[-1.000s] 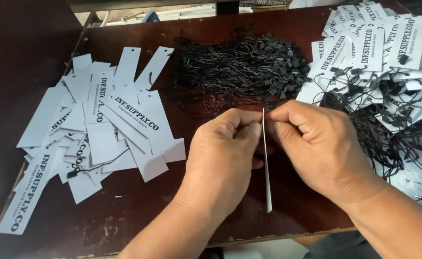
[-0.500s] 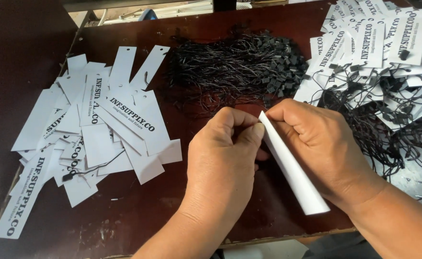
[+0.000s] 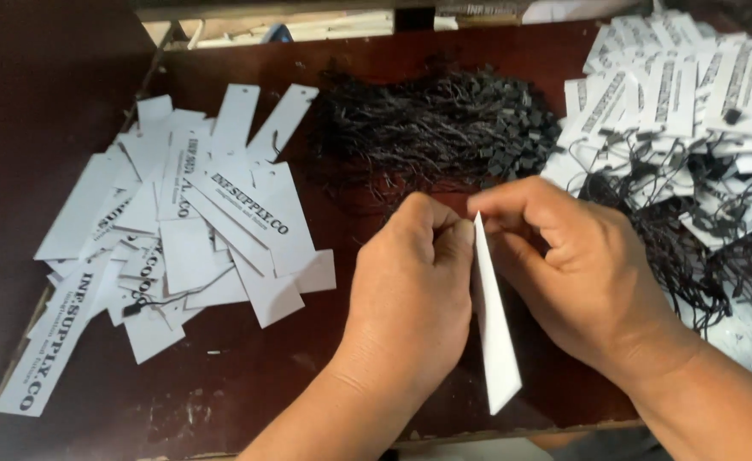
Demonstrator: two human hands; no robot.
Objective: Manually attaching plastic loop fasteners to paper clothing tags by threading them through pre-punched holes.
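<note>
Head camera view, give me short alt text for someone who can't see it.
Two bare hands, left hand and right hand, pinch the top of a white paper tag over a dark table. Loose tags lie left, black strings behind, strung tags right.

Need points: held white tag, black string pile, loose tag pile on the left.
held white tag (image 3: 495, 341), head view, lower half of its face
black string pile (image 3: 435, 128), head view, middle of the heap
loose tag pile (image 3: 179, 239), head view, a middle tag

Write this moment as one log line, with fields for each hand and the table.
left hand: pinched at tag top | right hand: holds white tag | table: black strings, loose tags, strung tags
</note>
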